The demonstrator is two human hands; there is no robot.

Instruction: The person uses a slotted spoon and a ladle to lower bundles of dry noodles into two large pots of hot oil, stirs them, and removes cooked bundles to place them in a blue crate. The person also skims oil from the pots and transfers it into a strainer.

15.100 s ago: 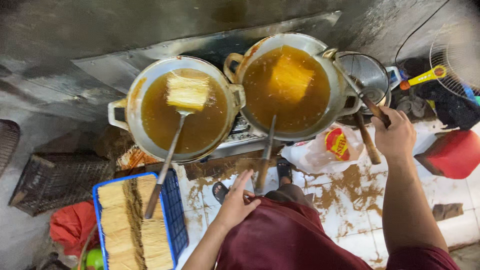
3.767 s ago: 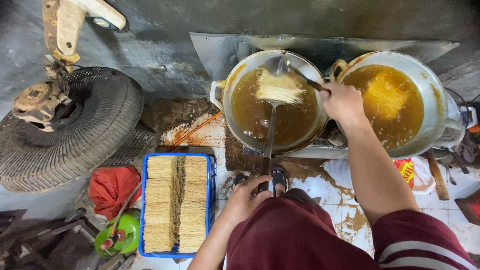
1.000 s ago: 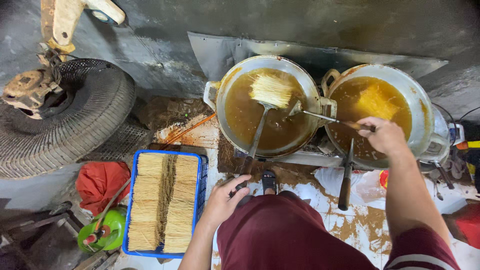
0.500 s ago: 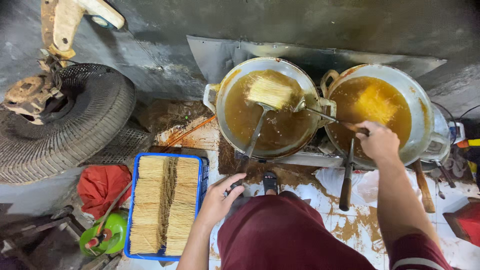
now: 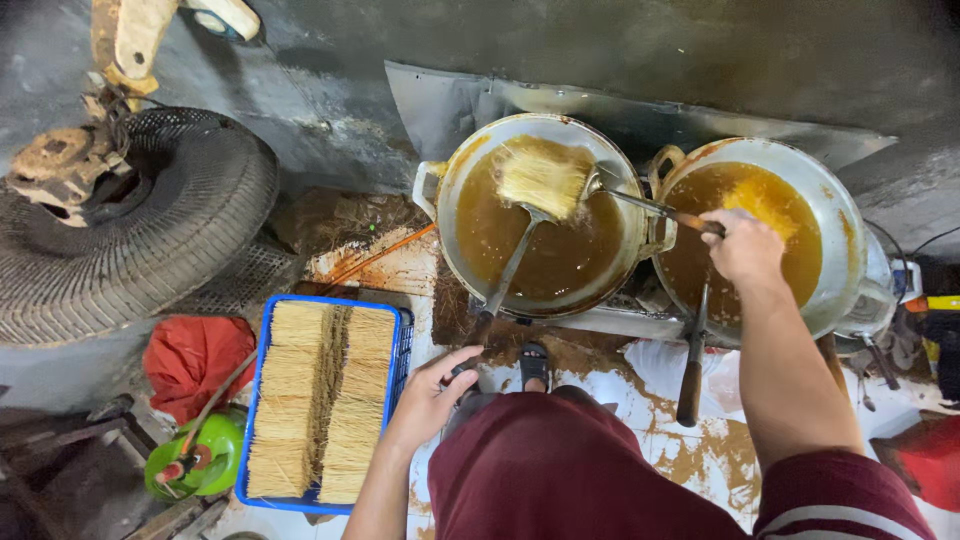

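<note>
Largest first: I am looking down on the left pan (image 5: 470, 270) of oil at twelve o'clock. In it, the noodle block (image 5: 541, 176) is resting on a ladle (image 5: 507, 280); my left hand (image 5: 432, 395) is grasping its handle. My right hand (image 5: 742, 247) is gripping a spoon (image 5: 640, 203), steadying the block. Lifting level should keep it whole. The ladle's bowl is hidden beneath the noodles.
</note>
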